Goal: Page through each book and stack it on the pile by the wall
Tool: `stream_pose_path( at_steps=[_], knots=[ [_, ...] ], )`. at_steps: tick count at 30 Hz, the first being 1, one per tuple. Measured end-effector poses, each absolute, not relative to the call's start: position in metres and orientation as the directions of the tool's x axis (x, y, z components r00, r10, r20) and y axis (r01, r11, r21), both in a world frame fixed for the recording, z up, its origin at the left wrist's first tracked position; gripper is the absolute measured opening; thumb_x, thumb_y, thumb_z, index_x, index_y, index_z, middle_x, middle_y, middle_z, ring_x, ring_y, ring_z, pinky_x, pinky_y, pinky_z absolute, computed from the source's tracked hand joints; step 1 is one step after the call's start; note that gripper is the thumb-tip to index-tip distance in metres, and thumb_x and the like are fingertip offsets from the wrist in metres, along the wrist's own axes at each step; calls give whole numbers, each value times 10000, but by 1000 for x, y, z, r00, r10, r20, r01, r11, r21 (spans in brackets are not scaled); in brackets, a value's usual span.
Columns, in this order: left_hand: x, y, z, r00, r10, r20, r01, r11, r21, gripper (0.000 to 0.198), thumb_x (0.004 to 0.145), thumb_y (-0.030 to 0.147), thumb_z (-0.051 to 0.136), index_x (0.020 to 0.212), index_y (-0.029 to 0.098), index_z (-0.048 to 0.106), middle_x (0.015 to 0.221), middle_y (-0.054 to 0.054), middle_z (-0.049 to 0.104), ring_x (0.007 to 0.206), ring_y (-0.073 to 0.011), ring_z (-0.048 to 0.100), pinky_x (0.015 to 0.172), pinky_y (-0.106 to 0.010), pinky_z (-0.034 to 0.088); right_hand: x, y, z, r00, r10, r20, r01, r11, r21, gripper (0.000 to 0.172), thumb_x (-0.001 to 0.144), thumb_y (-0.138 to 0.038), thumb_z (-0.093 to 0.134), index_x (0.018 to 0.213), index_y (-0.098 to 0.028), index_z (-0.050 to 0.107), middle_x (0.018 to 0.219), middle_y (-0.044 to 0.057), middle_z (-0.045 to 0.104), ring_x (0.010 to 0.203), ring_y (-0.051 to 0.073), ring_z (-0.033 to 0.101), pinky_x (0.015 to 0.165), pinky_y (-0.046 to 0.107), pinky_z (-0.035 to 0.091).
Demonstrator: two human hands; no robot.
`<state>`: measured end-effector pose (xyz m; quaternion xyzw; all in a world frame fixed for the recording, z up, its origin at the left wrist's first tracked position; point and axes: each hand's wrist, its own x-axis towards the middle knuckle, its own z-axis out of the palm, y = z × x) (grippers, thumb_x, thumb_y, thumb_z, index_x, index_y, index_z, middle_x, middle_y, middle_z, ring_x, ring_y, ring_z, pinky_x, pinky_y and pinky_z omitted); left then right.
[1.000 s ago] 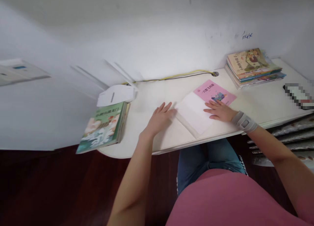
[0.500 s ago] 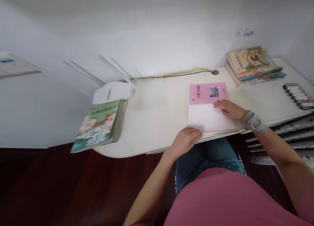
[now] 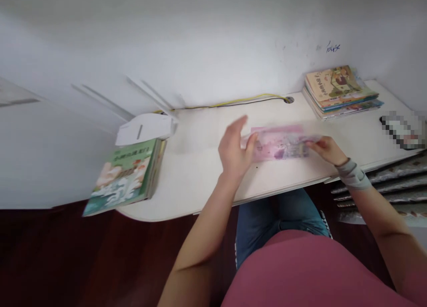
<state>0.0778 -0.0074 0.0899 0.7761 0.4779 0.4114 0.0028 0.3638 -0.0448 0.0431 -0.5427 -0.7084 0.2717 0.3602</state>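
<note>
A pink book (image 3: 278, 144), smeared by motion, is raised over the white desk between my two hands. At its right end my right hand (image 3: 328, 150) pinches the edge between thumb and fingers. My left hand (image 3: 235, 149) is at the left end, its fingers stretched upward and apart from the thumb. That thumb overlaps the book's left edge; a firm hold by this hand does not show. Blur hides the print on the book and whether its pages are spread.
A stack of picture books (image 3: 340, 91) stands at the back right, near a phone (image 3: 402, 131). More books with a green cover (image 3: 123, 175) overhang the desk's left end beside a white router (image 3: 145, 127). Yellow and black cables (image 3: 233, 103) run along the wall.
The book lay open on the desk with a blank white page showing; now it is lifted and pink faces up. My left hand has moved up from the front edge, its fingers spreading.
</note>
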Motion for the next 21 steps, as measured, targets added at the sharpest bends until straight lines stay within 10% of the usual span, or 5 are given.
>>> stream_pose_path(
  at_steps=[4, 10, 16, 21],
  knots=[
    [108, 32, 63, 96, 883, 460, 857, -309, 413, 700, 955, 444, 396, 1533, 203, 83, 1603, -141, 159, 1480, -305, 99, 1151, -519, 255, 354, -8, 26, 65, 974, 219, 513, 156, -844, 426, 832, -565, 513, 952, -178, 643, 958, 54, 713, 901, 212, 647, 797, 341, 529],
    [119, 42, 18, 213, 943, 255, 908, -287, 304, 791, 915, 597, 362, 1538, 191, 93, 1613, -172, 2, 1468, -379, -53, 1122, -643, 155, 362, 7, 10, 168, 982, 82, 582, -32, -813, 420, 837, -576, 489, 913, -176, 590, 614, -17, 572, 578, 153, 556, 533, 257, 450],
    [120, 52, 5, 295, 955, -32, 941, -285, 185, 825, 896, 681, 193, 1522, 145, 218, 1599, -174, 140, 1458, -420, 59, 1119, -653, 141, 342, 3, 12, 158, 919, 361, 909, 7, -416, 632, 904, -383, 416, 1443, -70, 307, 1359, 248, 488, 1201, 318, 519, 986, 478, 418],
    [118, 53, 3, 313, 946, -88, 941, -296, 163, 834, 892, 683, 146, 1526, 143, 201, 1602, -151, 142, 1456, -418, 92, 1118, -650, 145, 321, -2, 12, -351, 913, 211, 925, 373, -77, 543, 952, -409, 359, 1419, -136, 410, 1502, 160, 386, 1417, 303, 272, 1133, 518, 215]
  ],
)
